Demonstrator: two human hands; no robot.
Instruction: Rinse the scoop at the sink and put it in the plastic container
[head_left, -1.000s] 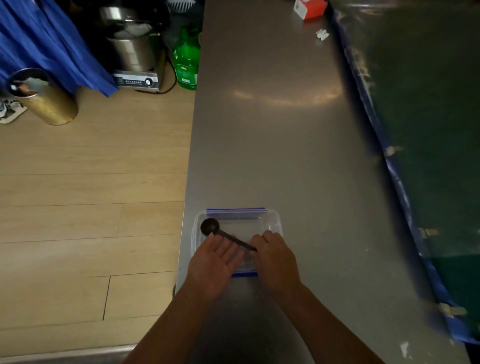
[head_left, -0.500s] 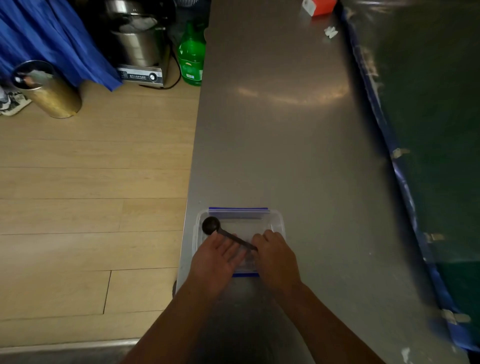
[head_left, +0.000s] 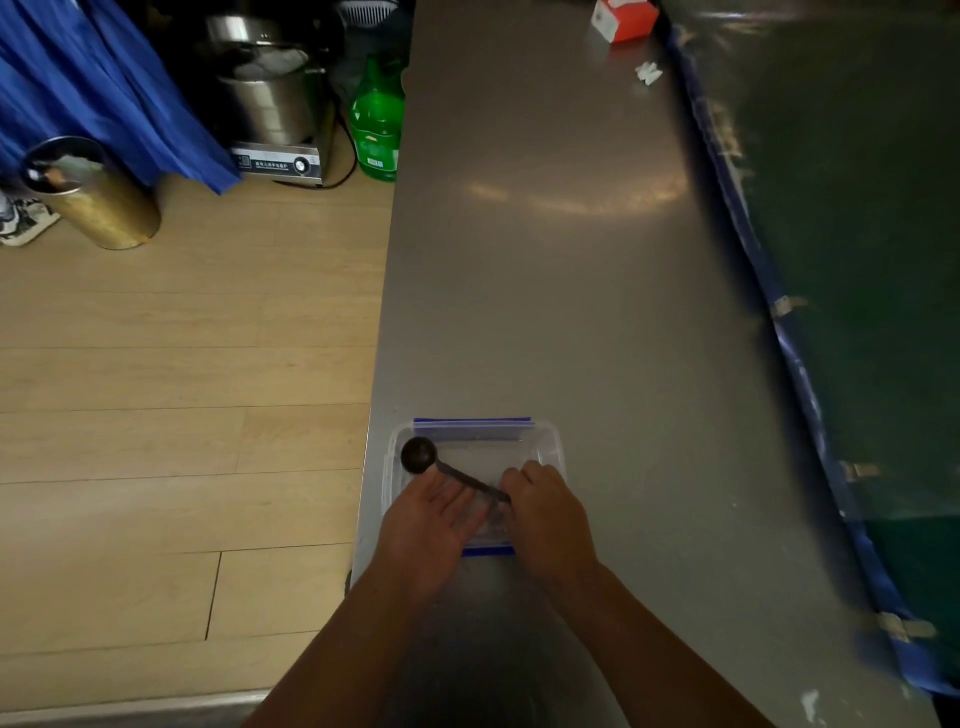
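Note:
A clear plastic container (head_left: 545, 441) with blue clips stands near the left edge of the steel counter (head_left: 545, 270). A dark scoop (head_left: 418, 455) lies across it, bowl at the far left corner, handle running toward my right hand. My right hand (head_left: 550, 519) pinches the end of the handle. My left hand (head_left: 431, 525) lies flat over the container's near left part, fingers spread, just below the scoop's bowl. The container's near edge is hidden under both hands.
A red and white box (head_left: 621, 18) and a white scrap (head_left: 648, 73) lie at the counter's far end. A blue-edged dark sheet (head_left: 857, 260) runs along the right. On the wooden floor stand a green bottle (head_left: 378, 122), a steel cooker (head_left: 272, 119) and a brass bin (head_left: 93, 200).
The hands and scoop stay almost in place over the container. The view has shifted slightly.

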